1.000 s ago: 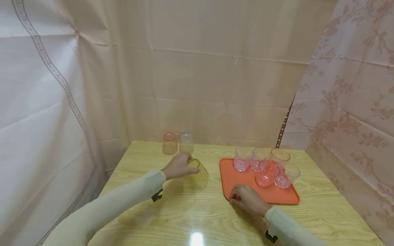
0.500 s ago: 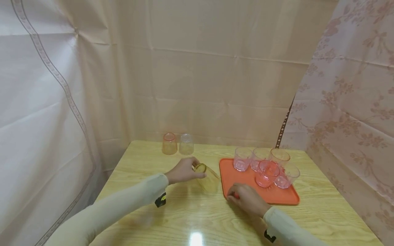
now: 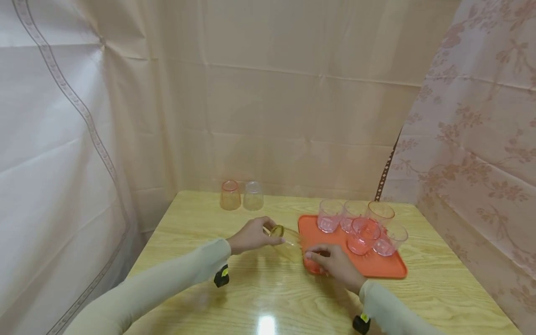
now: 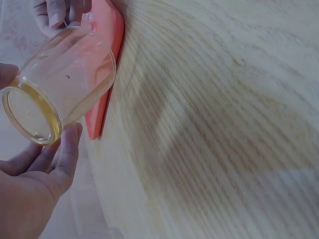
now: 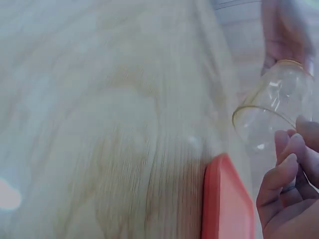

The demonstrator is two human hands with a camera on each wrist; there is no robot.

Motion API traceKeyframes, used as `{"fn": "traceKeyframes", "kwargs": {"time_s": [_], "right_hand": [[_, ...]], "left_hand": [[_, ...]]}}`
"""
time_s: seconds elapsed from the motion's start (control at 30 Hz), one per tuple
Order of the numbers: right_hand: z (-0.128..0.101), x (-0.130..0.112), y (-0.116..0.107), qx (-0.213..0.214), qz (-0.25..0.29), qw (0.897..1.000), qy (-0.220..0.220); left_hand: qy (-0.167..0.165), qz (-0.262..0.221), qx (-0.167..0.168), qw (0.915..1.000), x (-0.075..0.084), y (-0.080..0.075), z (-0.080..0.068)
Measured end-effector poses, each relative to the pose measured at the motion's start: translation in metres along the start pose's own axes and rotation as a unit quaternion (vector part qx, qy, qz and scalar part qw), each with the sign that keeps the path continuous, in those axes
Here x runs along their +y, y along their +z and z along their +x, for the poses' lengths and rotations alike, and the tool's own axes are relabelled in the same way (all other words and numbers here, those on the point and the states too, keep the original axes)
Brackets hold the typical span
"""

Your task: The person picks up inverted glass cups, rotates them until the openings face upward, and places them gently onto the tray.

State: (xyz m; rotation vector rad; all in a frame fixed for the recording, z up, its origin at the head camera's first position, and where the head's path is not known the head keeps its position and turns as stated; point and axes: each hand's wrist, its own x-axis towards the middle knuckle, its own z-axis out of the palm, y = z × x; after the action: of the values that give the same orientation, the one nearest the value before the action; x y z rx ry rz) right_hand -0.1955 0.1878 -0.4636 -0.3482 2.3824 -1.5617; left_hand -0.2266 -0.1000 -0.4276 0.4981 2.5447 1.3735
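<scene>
My left hand grips a clear, yellow-tinted glass by its base and holds it tilted on its side just left of the orange tray. In the left wrist view the glass points its mouth at the tray's edge, with my fingers curled round the yellow base. My right hand lies over the tray's near-left corner. Its curled fingertips touch the rim of the glass; a closed grip does not show.
Several pink and clear glasses stand upright on the tray's far half. Two glasses stand upside down at the table's back edge, by the curtain. The wooden table ends close on the left and right.
My left hand has carried the tilted glass to the right, up to the tray's left edge. My right hand has shifted left along the tray corner and reached the glass's mouth.
</scene>
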Motion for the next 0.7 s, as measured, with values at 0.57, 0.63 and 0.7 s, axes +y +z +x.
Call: {"fn": "traceKeyframes", "kwargs": {"time_s": [0.57,0.63,0.7], "right_hand": [[-0.0015,0.0003,-0.0023,0.037,0.166,0.984,0.045],[-0.0013,0.0000,-0.0035,0.045,0.163,0.985,0.039],[-0.0014,-0.0006,-0.0049,0.055,0.151,0.986,0.034]], "left_hand": [[0.004,-0.036,-0.026,0.9990,-0.0007,0.0071,-0.0010],[0.009,-0.034,-0.027,0.9990,-0.0006,0.0080,-0.0010],[0.013,-0.027,-0.028,0.9992,-0.0010,0.0094,-0.0007]]}}
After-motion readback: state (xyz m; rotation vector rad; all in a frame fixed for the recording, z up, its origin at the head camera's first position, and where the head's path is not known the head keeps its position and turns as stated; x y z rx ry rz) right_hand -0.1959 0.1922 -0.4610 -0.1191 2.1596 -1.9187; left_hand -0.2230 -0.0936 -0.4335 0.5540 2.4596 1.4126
